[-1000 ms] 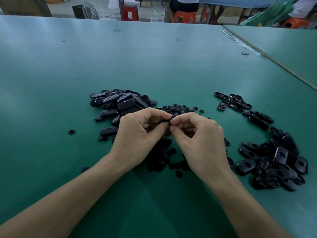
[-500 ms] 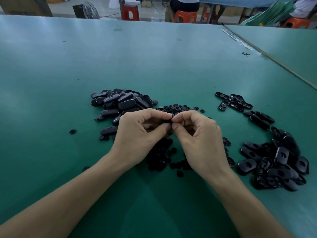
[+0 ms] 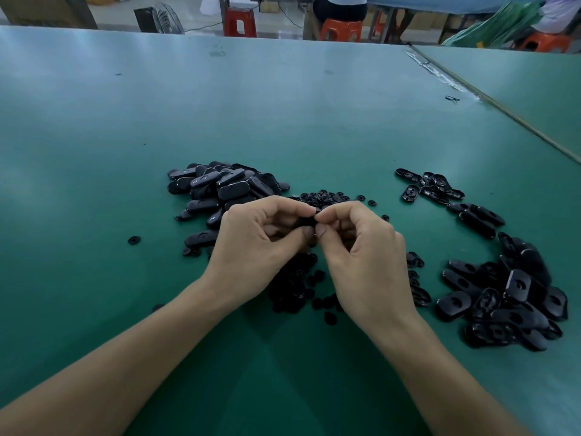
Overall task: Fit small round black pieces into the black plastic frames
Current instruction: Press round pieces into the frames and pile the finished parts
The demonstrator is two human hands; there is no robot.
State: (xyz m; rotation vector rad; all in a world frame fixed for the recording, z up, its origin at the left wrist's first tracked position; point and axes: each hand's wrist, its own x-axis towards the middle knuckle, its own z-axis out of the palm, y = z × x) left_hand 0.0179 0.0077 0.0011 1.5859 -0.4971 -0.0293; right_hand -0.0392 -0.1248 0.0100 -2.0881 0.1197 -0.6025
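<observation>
Both hands point(image 3: 257, 247) point(image 3: 367, 259) on black part point(image 3: 303, 221)

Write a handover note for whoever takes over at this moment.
Left hand and right hand both pinch one black part between fingertips, mostly hidden.
Round pieces lie beyond and under the hands.
Frames lie in a left pile and a right pile.
Which pile is finished cannot be told.
Left to do: finish this fit, then work through the remaining frames.
</observation>
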